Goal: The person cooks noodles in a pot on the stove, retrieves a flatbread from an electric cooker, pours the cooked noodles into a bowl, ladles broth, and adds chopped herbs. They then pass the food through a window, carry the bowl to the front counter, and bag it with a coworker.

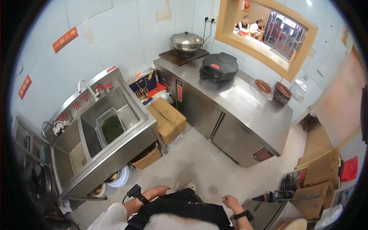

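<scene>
My left hand (158,191) hangs in front of my body at the bottom of the view, its fingers loosely stretched, holding nothing that I can see. A black strap with a small device (135,191) sits on that wrist. My right hand (230,202) is lower right, its fingers curled in with nothing visible in them. A black band (242,214) is round the right wrist. Neither hand touches anything; the right is nearest to a metal cabinet (264,214).
A steel sink (82,134) at left holds a clear tub of dark green stuff (111,129). Beside it stands a cardboard box (166,119). The steel counter (245,111) bears a lidded pot (186,41), a black electric griddle (218,67) and stacked brown bowls (282,93). People sit beyond the window.
</scene>
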Action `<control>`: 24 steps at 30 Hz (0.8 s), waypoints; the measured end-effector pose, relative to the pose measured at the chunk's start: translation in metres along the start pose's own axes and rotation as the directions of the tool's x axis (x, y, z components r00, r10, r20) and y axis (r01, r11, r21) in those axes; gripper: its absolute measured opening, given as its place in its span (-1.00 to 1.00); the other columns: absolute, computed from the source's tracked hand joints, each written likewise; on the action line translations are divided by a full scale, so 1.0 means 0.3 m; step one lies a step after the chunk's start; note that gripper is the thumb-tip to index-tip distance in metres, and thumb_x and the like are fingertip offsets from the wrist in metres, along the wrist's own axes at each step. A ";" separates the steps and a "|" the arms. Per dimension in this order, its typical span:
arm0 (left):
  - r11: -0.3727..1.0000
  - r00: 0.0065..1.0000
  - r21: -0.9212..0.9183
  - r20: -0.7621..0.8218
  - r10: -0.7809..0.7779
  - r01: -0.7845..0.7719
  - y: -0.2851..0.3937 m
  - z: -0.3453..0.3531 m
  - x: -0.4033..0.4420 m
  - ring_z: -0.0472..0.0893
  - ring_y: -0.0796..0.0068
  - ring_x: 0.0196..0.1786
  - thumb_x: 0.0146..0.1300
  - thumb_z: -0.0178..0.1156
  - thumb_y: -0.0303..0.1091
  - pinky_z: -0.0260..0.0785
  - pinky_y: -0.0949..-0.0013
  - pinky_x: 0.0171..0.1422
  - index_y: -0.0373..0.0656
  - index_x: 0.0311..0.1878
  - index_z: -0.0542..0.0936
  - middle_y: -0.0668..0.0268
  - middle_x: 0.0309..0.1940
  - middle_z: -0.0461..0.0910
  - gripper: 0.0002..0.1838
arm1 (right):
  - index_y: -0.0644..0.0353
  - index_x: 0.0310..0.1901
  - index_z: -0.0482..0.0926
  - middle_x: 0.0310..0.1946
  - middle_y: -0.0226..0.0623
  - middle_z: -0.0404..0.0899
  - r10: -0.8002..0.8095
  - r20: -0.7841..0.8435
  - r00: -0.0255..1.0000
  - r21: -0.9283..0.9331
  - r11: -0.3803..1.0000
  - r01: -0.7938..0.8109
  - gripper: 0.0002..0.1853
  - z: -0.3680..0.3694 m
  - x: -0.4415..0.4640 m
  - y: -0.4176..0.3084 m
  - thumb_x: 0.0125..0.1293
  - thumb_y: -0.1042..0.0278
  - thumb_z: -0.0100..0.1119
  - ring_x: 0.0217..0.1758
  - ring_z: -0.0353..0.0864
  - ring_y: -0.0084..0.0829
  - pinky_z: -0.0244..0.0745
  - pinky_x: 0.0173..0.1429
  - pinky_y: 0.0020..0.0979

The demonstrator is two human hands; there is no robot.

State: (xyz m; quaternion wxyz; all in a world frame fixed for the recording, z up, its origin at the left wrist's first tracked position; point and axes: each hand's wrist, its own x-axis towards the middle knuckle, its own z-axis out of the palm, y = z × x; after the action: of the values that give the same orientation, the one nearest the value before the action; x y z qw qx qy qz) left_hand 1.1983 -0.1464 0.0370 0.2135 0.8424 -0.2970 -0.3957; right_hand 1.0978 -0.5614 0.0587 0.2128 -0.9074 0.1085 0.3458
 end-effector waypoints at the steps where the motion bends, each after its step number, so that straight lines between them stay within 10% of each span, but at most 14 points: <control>1: 0.997 0.998 -0.062 -0.029 -0.053 0.051 -0.020 -0.038 0.056 0.43 0.07 -0.02 0.03 0.13 -0.38 0.27 0.24 0.07 -0.24 0.05 0.36 0.03 -0.10 0.46 -0.53 | 0.10 -0.18 0.51 -0.26 -0.20 0.52 -0.133 -0.070 0.989 0.001 0.991 0.133 -0.72 -0.050 0.115 -0.003 0.09 0.20 0.05 -0.12 0.48 -0.20 0.37 -0.07 -0.22; 6: 0.944 0.969 -0.326 -0.245 -0.032 -0.051 0.083 -0.387 0.160 0.45 0.17 -0.03 0.05 0.10 -0.41 0.28 0.30 0.07 -0.24 0.06 0.35 0.08 -0.10 0.46 -0.55 | 0.08 -0.20 0.50 -0.20 -0.17 0.49 -0.518 -0.279 0.808 -0.224 0.854 0.470 -0.75 -0.468 0.559 -0.278 0.07 0.24 0.09 -0.08 0.44 -0.16 0.36 -0.05 -0.21; 15: 0.597 0.820 -0.758 -0.501 -0.275 -0.263 -0.051 -0.824 0.289 0.48 0.51 -0.08 0.13 0.01 -0.52 0.28 0.42 0.05 -0.24 0.00 0.39 0.28 -0.12 0.49 -0.68 | 0.16 -0.01 0.36 0.01 -0.12 0.32 -0.699 -0.359 0.618 -0.265 0.712 0.650 -0.59 -1.133 1.086 -0.841 0.04 0.39 0.11 0.05 0.33 -0.10 0.28 0.10 -0.23; 24: 0.249 0.720 -0.894 -0.447 -0.531 -0.372 -0.130 -1.155 0.375 0.49 0.53 -0.12 0.18 -0.07 -0.51 0.30 0.52 -0.13 -0.20 -0.07 0.41 0.29 -0.17 0.51 -0.76 | 0.15 0.08 0.28 0.19 -0.15 0.14 -0.607 -0.608 0.511 -0.416 0.793 0.446 -0.50 -1.619 1.562 -1.063 0.08 0.23 0.08 0.19 0.17 -0.06 0.20 0.17 -0.11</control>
State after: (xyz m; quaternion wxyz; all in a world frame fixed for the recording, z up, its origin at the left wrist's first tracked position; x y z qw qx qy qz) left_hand 1.5435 -0.1499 0.1594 0.7503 0.6213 0.1610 -0.1582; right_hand 1.8355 -0.5263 0.1678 0.1529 -0.9729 -0.1360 -0.1081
